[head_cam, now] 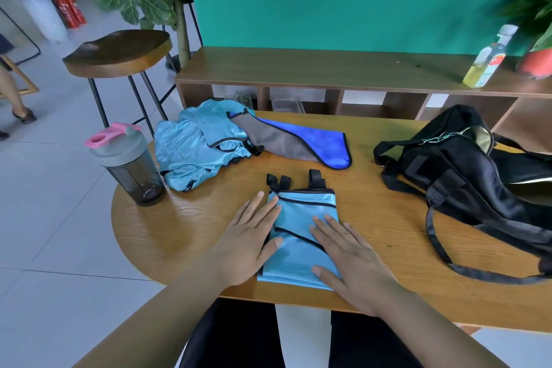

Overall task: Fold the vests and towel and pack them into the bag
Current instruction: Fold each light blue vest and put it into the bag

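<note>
A light blue mesh vest [301, 218] with black trim lies folded into a small rectangle near the front of the wooden table [185, 233]. My left hand [248, 242] rests flat on its left edge, fingers spread. On its right side lies my right hand [349, 257], also flat. A crumpled pile of light blue vests [194, 146] sits at the back left. Beside it a blue and grey towel [298, 140] lies loosely folded. The black bag [466, 164] lies open at the right, its strap trailing toward the front.
A dark shaker bottle [128, 164] with a pink and grey lid stands at the table's left edge. Behind the table runs a low wooden shelf [328, 69] with a drink bottle [490, 57] and a potted plant. A stool [119, 54] stands at the left.
</note>
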`<state>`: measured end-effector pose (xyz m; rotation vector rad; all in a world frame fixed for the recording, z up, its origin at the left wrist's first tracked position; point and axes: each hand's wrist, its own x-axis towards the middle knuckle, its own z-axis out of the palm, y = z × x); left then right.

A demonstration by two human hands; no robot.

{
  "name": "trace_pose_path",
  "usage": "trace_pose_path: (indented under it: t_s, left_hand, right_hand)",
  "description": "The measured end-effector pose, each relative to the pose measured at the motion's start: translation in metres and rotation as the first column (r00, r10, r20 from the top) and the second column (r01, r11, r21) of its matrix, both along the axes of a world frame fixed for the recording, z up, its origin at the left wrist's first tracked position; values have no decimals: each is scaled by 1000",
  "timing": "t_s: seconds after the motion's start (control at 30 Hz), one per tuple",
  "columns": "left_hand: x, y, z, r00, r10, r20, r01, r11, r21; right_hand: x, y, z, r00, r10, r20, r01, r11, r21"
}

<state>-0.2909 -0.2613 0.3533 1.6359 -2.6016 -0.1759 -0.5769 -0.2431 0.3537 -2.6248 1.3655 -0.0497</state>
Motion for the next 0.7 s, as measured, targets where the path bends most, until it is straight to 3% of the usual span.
trace_pose_path:
  t_s: [0.13,0.27,0.53,0.7]
  left_hand:
    - [-7,23,12,988,-104,-113,102,995,-24]
    - [-5,31,3,982,-188,-18,188,982,15]
    - [1,32,6,971,-224,86,218,974,65]
    - [-1,40,7,976,-215,43,212,974,79]
  right_hand:
    - [-7,7,-10,960,54,275,-21,992,-122]
    - [-11,9,-17,895,110,433,-31,982,-186]
    - [-18,12,-30,890,240,388,-110,938,-329]
    - [-17,13,-30,896,247,370,-85,912,-402]
